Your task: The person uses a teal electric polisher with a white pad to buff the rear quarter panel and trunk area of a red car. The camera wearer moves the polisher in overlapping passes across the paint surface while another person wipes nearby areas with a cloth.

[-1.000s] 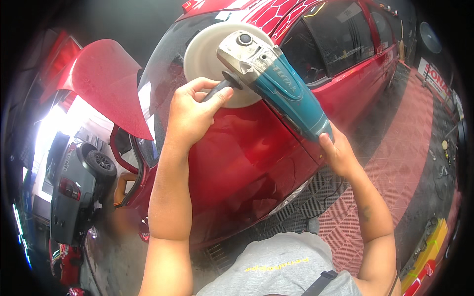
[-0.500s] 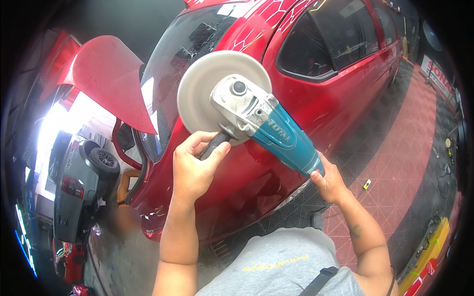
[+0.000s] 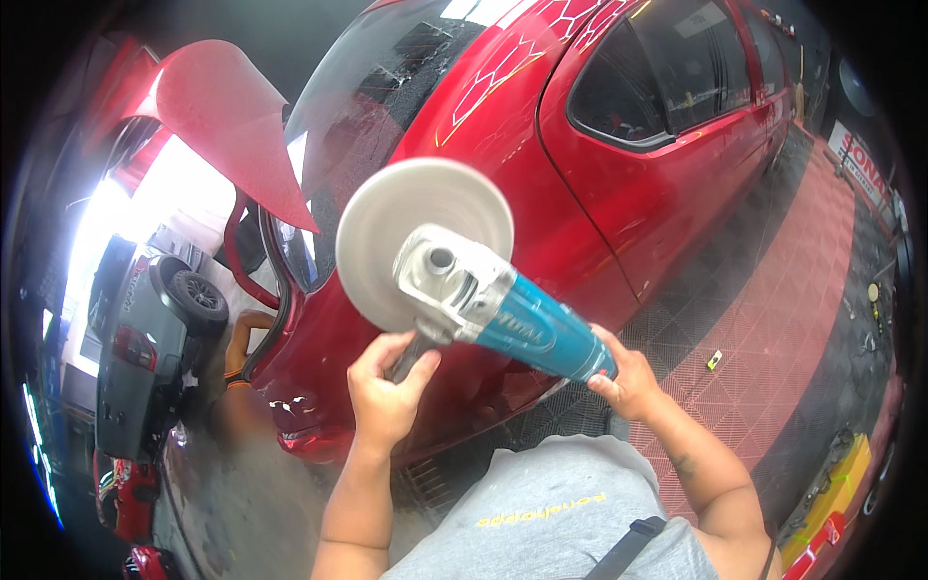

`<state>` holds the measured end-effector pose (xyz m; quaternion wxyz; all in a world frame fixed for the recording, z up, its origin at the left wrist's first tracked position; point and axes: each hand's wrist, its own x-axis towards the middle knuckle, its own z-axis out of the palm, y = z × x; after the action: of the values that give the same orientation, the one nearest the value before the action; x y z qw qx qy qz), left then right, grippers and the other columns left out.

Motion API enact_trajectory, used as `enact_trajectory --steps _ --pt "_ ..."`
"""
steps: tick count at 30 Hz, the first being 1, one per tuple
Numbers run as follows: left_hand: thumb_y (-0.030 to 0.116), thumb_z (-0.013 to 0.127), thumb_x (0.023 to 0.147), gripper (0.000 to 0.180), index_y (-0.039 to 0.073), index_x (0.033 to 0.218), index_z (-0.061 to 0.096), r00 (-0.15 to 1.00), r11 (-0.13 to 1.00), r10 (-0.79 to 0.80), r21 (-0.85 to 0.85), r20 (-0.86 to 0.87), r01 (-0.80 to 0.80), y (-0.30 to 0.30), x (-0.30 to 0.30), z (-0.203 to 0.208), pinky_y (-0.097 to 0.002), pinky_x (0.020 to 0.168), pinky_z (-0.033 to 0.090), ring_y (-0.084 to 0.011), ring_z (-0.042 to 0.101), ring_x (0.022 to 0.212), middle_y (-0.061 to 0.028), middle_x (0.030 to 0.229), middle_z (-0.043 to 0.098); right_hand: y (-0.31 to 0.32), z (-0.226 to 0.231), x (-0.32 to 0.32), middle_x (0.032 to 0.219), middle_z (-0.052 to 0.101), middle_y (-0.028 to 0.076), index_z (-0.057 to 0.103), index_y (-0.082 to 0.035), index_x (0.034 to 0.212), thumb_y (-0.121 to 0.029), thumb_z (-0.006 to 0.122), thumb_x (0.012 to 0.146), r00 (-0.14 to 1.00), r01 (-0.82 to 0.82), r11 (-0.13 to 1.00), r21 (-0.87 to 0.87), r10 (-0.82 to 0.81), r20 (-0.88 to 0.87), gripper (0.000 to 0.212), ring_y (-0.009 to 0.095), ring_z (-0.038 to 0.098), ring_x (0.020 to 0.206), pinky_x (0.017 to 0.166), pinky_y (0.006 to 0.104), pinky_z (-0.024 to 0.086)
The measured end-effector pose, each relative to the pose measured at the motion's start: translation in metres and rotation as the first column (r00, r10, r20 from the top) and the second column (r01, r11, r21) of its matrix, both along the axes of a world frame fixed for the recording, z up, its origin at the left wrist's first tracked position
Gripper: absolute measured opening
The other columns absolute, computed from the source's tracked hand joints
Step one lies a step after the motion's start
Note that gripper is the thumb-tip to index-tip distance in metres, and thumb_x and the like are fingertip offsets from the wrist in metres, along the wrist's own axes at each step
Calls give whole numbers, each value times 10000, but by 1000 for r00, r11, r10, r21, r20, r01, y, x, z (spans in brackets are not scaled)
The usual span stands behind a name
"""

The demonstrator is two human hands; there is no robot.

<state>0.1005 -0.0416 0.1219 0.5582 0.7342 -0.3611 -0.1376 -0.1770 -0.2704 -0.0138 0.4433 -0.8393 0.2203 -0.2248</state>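
My left hand [image 3: 391,394] is closed around the black side handle [image 3: 411,356] of a rotary polisher. Its teal body [image 3: 537,331] slants down to the right, where my right hand [image 3: 630,379] grips the rear end. A round whitish pad [image 3: 375,217], smooth-looking as if spinning, faces the rear side panel of a red car [image 3: 512,193]. Whether the pad touches the paint is hidden behind the tool.
The car's trunk lid [image 3: 217,121] stands raised at the left. Beside the trunk opening, another person's arm [image 3: 244,343] shows. A grey pickup [image 3: 135,358] is farther left. Tiled red and grey floor [image 3: 744,377] runs along the right, with a small yellow-green object [image 3: 714,361] on it.
Both hands have brought the polisher lower and slightly left across the rear panel, nearer to me. The view has shifted a little too. My grip looks the same.
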Motion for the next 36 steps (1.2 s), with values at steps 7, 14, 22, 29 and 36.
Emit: enact_trajectory --steps 7,14,22,29,36 --pt "68 913 903 334 -77 1149 739 986 984 150 -83 -77 -157 74 -26 -82 -310 888 585 -127 719 940 -74 1012 785 20 0 -5 1225 775 251 409 -258 1697 -599 834 864 946 -142 990 -19 130 -296 995 484 739 1139 1020 530 586" --pt "93 863 950 243 -31 1134 764 994 991 -52 -117 98 64 -59 -23 19 -293 865 581 -102 724 934 -64 1012 811 -63 55 -30 1257 769 203 540 -19 1570 -433 746 947 997 74 997 20 -75 23 776 281 731 1189 1073 432 545" --pt "189 866 957 252 -4 1079 761 998 980 -65 -187 14 66 -61 -24 28 -285 753 553 -66 677 815 -51 888 797 -72 96 -50 832 588 -18 578 13 1479 -759 618 996 996 81 997 14 -81 -47 912 62 527 669 572 261 430" --pt "72 890 927 323 -46 1194 753 968 985 85 -130 -234 -118 61 -21 -15 -271 833 593 -92 725 911 -68 1036 803 21 86 -7 1062 769 162 504 -23 1599 -485 770 867 966 -57 997 60 70 -248 906 245 739 982 946 398 576" --pt "7 902 899 365 -79 1216 743 907 950 249 -99 -339 -297 166 5 -52 -315 984 593 -173 756 1095 -153 1174 806 96 52 45 1101 788 288 399 -167 1680 -468 817 901 895 -234 970 71 244 -373 934 477 780 1077 989 523 610"
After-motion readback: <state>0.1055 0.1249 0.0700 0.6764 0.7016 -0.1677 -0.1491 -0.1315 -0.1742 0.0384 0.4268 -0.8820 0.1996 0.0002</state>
